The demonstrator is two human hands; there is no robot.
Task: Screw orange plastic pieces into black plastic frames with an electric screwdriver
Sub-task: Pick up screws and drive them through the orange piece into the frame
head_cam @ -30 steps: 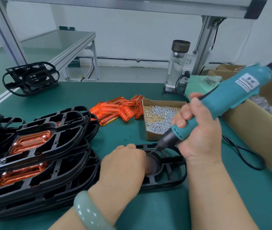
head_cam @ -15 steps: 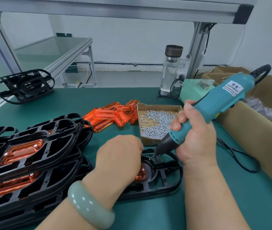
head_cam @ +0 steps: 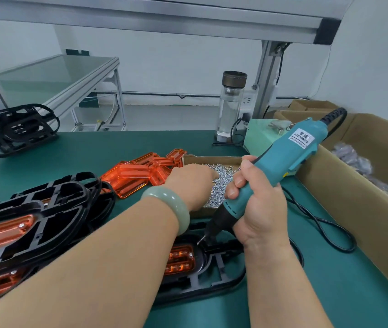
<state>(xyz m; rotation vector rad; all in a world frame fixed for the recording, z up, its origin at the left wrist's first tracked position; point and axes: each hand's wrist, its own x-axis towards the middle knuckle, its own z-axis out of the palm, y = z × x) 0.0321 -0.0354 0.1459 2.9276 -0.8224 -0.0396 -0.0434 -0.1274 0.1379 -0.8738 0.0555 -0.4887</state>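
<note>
Teal electric screwdriver (head_cam: 280, 166) sits in the right hand (head_cam: 259, 204), fingers and thumb wrapped round the lower grip. It is tilted, with the cord end up and to the right. The bit tip points down-left at the black frame (head_cam: 212, 280) lying flat on the green mat (head_cam: 330, 292) near the front edge. Can't tell if the tip touches the frame.

An orange piece (head_cam: 180, 259) is seated in that frame just left of the bit, with one screw head showing at its top right corner. The left forearm covers part of the frame.

Left hand (head_cam: 193, 183) is over the small cardboard box (head_cam: 212, 159) of loose screws (head_cam: 223, 183), palm down. The fingertips are among the screws and hidden, so can't tell if it pinches one or is relaxed. A pale green bangle (head_cam: 171, 204) is on that wrist.

A pile of loose orange pieces (head_cam: 141, 174) lies just left of the screw box and touches it. A stack of black frames (head_cam: 46, 209) with orange inserts already fitted is at left. One more black frame (head_cam: 15, 129) sits alone at the far left edge, well apart.

A clear bottle (head_cam: 232, 107) with a dark cap stands upright at the back of the mat. A big cardboard carton (head_cam: 354, 197) runs along the right side. The screwdriver's black cord (head_cam: 318, 223) loops on the mat beside the carton.
</note>
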